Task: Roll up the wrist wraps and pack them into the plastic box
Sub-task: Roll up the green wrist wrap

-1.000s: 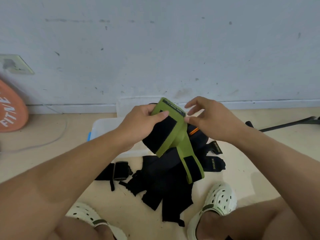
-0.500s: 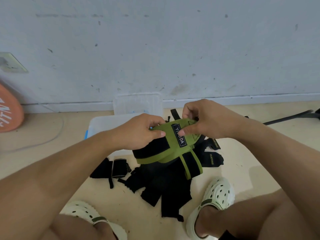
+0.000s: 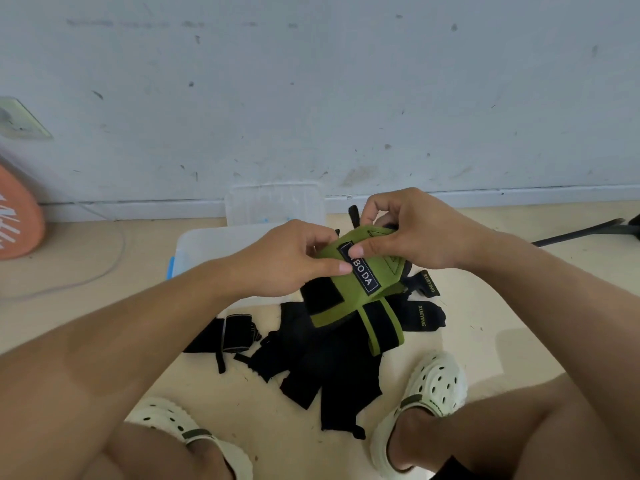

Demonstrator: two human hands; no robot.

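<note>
A green wrist wrap [image 3: 353, 296] with black velcro patches and a black label is held above the floor. My left hand [image 3: 291, 258] grips its left side, thumb on the label. My right hand [image 3: 412, 230] pinches its curled top end, thumb pressing the label. The wrap's tail hangs down onto a pile of black wrist wraps [image 3: 325, 365]. Behind my left hand lies the clear plastic box [image 3: 204, 244], partly hidden by my forearm.
A clear lid [image 3: 273, 202] leans on the wall behind the box. A rolled black wrap [image 3: 235, 332] lies left of the pile. My white clogs [image 3: 433, 389] flank the pile. An orange disc [image 3: 17, 216] sits far left, a black bar [image 3: 581, 230] far right.
The wrap's top end has been folded over and curled down toward me. Both hands have closed in on it, the right thumb now pressing the label.
</note>
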